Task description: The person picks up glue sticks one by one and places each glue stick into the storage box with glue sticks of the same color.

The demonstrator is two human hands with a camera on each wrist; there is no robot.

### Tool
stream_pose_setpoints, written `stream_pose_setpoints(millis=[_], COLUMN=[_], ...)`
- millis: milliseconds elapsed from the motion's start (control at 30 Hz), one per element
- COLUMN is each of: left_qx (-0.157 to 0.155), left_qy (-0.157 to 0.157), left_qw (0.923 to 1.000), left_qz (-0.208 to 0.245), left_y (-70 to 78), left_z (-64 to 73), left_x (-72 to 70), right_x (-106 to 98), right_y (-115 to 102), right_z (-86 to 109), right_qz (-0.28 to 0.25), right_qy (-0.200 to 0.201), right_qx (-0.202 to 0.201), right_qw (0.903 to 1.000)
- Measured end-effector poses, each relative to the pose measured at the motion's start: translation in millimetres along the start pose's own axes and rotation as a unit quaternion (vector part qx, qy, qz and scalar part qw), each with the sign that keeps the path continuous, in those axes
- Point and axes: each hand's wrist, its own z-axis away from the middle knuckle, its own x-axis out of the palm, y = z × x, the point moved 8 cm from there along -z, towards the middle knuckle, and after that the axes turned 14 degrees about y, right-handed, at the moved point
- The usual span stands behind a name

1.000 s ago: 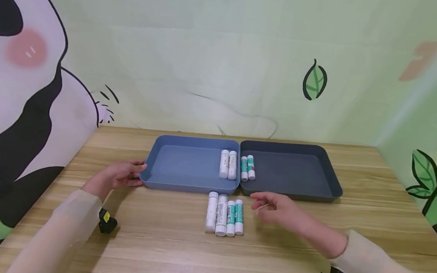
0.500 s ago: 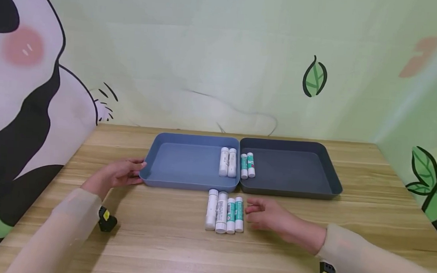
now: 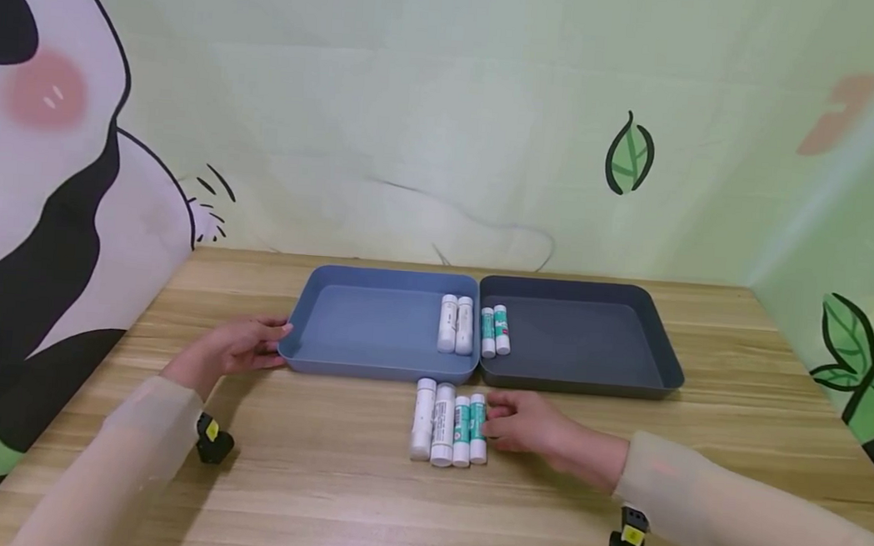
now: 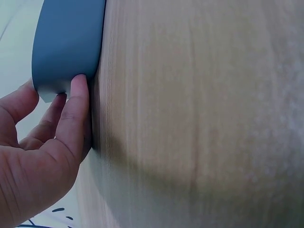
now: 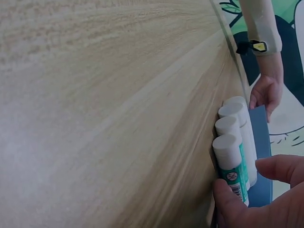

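Two white glue sticks point(image 3: 423, 420) and two thinner green-labelled glue sticks point(image 3: 477, 428) lie in a row on the table. My right hand point(image 3: 528, 429) is at the rightmost green one; in the right wrist view its thumb point(image 5: 228, 197) touches that green-labelled glue stick point(image 5: 231, 156), while a finger point(image 5: 278, 167) extends above it. At the far left, my left hand point(image 3: 240, 346) holds the near left corner of the blue tray point(image 3: 378, 370), thumb at the rim and fingers against the outer wall. That grip on the tray point(image 4: 69, 42) fills the left wrist view's upper left.
A dark grey tray point(image 3: 580, 387) touches the blue one on its right. Two white glue sticks point(image 3: 455, 324) lie inside the blue tray by its right wall, and two green-labelled ones point(image 3: 495, 331) inside the grey tray by its left wall. A printed wall point(image 3: 415, 138) stands behind the table.
My right hand has moved left, from near the grey tray's front edge to the rightmost green-labelled glue stick. The left hand and the trays have stayed put.
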Motion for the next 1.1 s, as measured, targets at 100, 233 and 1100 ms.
stream_pose_setpoints(millis=[100,233,1100], left_qx=[-0.004,-0.005,0.006], left_qy=[0.002,0.004,-0.009], left_qw=[1.0000,1.0000,0.9999], left_qz=[-0.001,-0.005,-0.008], left_y=[-0.3,-0.1,-1.0], left_z=[0.3,0.3,-0.3], left_x=[0.1,-1.2,0.3], right_x=[1.1,1.5,2.7], right_y=[1.5,1.4,-3.7], right_z=[-1.7,-2.7,-0.5], right_qz=[0.005,0.015,0.031], right_qy=[0.015,0.039,0.077], right_qx=[0.000,-0.013,-0.049], right_qw=[0.9999,0.9991,0.9953])
